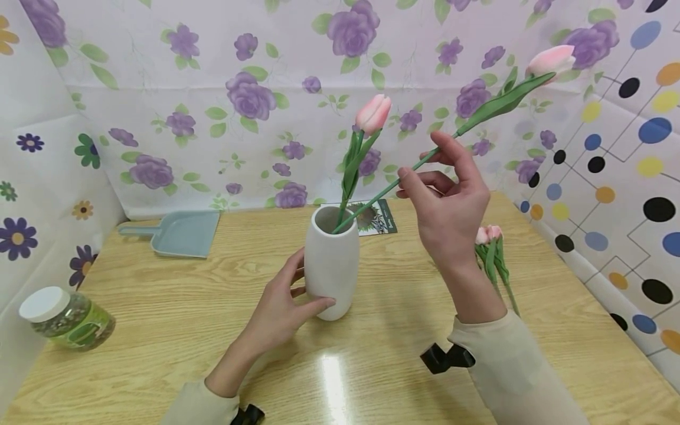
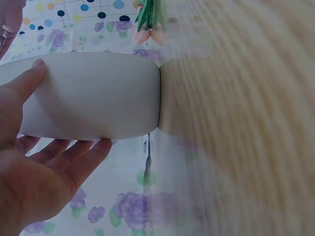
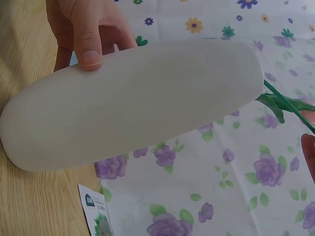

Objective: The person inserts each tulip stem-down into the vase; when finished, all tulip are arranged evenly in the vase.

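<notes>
A white vase (image 1: 332, 265) stands upright on the wooden table, and my left hand (image 1: 281, 307) grips its lower part, thumb in front and fingers round the far side. One pink tulip (image 1: 373, 113) stands in the vase, leaning slightly right. Above and to the right, my right hand (image 1: 448, 195) pinches the green stem (image 1: 390, 188) of a second pink tulip (image 1: 549, 62) between thumb and fingers. That stem slants down to the left, its lower end just inside the vase mouth. In the right wrist view only a fingertip of the right hand (image 3: 309, 155) shows.
More pink tulips (image 1: 494, 260) lie on the table at the right, partly behind the right forearm. A printed card (image 1: 379, 217) lies behind the vase. A blue-grey dustpan (image 1: 186, 234) is at the back left, and a white-lidded jar (image 1: 69, 319) at the left edge. Patterned cloth surrounds the table.
</notes>
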`<state>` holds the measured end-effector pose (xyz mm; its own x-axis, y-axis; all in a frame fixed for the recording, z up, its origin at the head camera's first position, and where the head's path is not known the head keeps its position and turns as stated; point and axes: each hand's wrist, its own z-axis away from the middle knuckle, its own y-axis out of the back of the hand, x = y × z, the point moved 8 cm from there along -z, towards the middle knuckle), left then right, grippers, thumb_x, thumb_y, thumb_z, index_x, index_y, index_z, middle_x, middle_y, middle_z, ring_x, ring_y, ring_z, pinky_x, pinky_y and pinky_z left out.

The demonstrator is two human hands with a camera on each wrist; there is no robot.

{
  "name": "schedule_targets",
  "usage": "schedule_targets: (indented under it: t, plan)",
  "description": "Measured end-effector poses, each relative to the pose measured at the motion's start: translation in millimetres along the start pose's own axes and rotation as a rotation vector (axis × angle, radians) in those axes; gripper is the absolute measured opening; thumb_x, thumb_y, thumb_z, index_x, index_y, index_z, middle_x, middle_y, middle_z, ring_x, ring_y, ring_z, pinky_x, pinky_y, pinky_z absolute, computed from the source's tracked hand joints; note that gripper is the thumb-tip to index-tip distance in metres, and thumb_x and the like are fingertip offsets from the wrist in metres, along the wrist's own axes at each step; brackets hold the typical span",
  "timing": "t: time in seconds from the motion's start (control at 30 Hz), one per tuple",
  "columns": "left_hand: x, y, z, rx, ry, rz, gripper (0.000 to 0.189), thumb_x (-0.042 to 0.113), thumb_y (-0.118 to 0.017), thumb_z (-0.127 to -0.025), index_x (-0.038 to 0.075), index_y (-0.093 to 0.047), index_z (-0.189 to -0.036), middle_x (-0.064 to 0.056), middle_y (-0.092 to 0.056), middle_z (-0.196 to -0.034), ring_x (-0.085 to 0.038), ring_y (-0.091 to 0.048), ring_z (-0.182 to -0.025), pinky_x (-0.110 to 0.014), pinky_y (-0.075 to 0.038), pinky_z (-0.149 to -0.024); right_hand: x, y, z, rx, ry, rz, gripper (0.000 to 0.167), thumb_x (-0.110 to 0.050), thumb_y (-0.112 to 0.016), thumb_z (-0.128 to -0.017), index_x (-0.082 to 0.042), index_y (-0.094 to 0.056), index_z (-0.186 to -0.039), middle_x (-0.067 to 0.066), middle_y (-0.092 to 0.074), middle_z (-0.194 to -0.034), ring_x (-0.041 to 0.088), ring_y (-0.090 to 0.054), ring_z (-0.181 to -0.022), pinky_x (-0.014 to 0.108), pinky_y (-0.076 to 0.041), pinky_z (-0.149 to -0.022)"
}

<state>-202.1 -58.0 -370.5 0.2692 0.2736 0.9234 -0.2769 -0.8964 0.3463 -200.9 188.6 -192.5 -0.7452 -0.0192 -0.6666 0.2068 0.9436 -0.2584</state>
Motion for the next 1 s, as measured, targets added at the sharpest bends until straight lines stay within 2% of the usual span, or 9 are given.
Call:
schedule_targets:
  t: [0.4,0.7,0.9,1.0]
  plan:
    - [0.1,-0.4,0.3,-0.005,-0.003,0.002,0.095,0.021,-0.091,-0.085,0.031,-0.036,-0.162,-0.001,-0.051,-0.157,-0.034,-0.054,-0.142,-0.051,-0.057,-0.11,1.0,-12.2,8.6,-0.062,0.011,0.057,0.055,0.014,-0.074,-0.084,0.0,-0.066,-0.137,0.004,-0.06,-0.103,0.01,-0.071,-0.07,0.032,-0.067,-0.065]
    - [-0.1,-0.4,0.4,-0.004,0.002,-0.006,0.096,0.021,-0.091,-0.086,0.031,-0.035,-0.162,-0.001,-0.05,-0.158,-0.034,-0.054,-0.142,-0.051,-0.057,-0.11,0.3,-22.5,17.4,-0.114,0.03,0.128,0.055,0.013,-0.075,-0.085,0.002,-0.064,-0.138,-0.002,-0.062,-0.107,0.009,-0.072,-0.078,0.024,-0.065,-0.069]
    - [-0.7,-0.2,0.1,-0.004,0.002,-0.004,0.095,0.022,-0.091,-0.086,0.031,-0.035,-0.162,-0.001,-0.05,-0.158,-0.034,-0.054,-0.142,-0.051,-0.056,-0.11,-0.1,-28.2,22.4,-0.159,0.066,0.185,0.055,0.013,-0.076,-0.084,0.006,-0.062,-0.137,0.003,-0.063,-0.109,0.009,-0.071,-0.081,0.021,-0.062,-0.068]
    - [-0.4,-0.2,0.0,-0.005,-0.002,-0.007,0.095,0.022,-0.091,-0.086,0.031,-0.035,-0.162,-0.001,-0.05,-0.158,-0.034,-0.054,-0.142,-0.052,-0.056,-0.11,-0.3,-30.5,24.1,-0.182,0.09,0.202,0.054,0.013,-0.077,-0.084,0.007,-0.063,-0.136,0.001,-0.064,-0.109,0.01,-0.07,-0.083,0.021,-0.062,-0.069]
